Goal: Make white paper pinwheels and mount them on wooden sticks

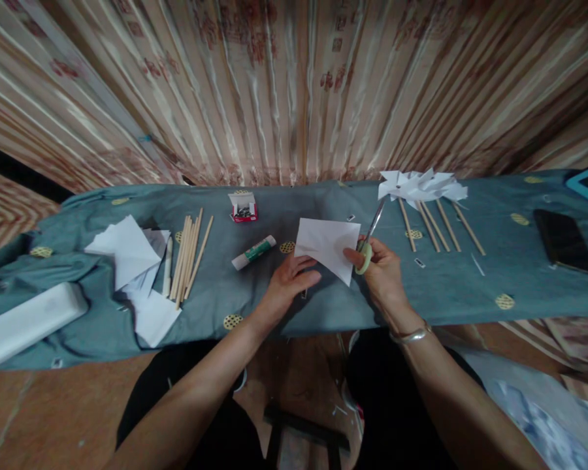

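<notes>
A folded white paper sheet (326,247) is held over the blue-grey tablecloth (451,287). My left hand (287,284) grips its near left edge, fingers curled under the paper. My right hand (382,271) is closed on a pair of scissors (370,238) with pale green handles, blades pointing away toward the back, and its thumb rests on the paper's right corner.
Finished white paper pinwheels (421,186) on wooden sticks lie at the back right. Loose sticks (189,258), white paper pieces (127,251), a glue stick (253,252) and a small red box of pins (244,207) lie to the left. A dark phone (563,240) is far right.
</notes>
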`<state>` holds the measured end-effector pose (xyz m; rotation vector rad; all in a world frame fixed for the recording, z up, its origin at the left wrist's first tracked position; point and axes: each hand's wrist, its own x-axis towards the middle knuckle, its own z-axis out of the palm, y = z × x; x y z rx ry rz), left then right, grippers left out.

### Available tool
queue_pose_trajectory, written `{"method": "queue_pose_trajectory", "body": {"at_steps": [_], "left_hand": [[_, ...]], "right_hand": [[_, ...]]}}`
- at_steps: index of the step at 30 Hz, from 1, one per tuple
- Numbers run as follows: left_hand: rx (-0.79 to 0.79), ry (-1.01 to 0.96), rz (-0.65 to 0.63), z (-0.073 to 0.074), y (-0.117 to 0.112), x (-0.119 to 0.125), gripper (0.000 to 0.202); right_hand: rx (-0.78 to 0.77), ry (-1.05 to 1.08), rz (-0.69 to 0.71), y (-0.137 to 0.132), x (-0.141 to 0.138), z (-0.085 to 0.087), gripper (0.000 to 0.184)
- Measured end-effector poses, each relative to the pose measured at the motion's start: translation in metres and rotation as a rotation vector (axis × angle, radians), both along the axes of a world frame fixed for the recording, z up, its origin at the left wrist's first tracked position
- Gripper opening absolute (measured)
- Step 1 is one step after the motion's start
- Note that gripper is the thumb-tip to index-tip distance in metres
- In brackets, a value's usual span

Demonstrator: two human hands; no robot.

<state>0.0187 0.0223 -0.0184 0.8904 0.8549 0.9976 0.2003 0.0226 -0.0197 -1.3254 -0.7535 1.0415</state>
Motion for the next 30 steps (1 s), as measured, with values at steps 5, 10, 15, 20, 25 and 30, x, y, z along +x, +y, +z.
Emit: {"method": "queue_pose_trajectory", "body": {"at_steps": [5,10,15,20,25,30], "left_hand": [[-0.068,0.046,0.071,-0.007,-0.009,0.016,0.046],[-0.1,0.0,0.169,-0.005,-0.005,0.015,0.031],[-0.092,0.05,0.222,-0.006,-0.002,0.01,0.026],[-0.095,0.056,0.287,-0.009,0.001,0.008,0.024],[-0.088,0.027,0.316,-0.009,0.006,0.007,0.038],[-0.061,-0.002,0.349,-0.008,0.008,0.006,0.041]], "right_hand": [[0.002,0.056,0.017,0.003,-0.016,-0.004,0.044],[-0.006,0.064,0.061,0.003,-0.023,-0.009,0.041],[0.012,0.05,0.116,0.001,-0.022,-0.013,0.038],[0.007,0.024,0.143,-0.001,-0.023,-0.011,0.039],[-0.006,0.051,0.188,-0.003,-0.026,-0.006,0.039],[0.0,0.033,0.217,-0.005,-0.027,-0.003,0.037]]}}
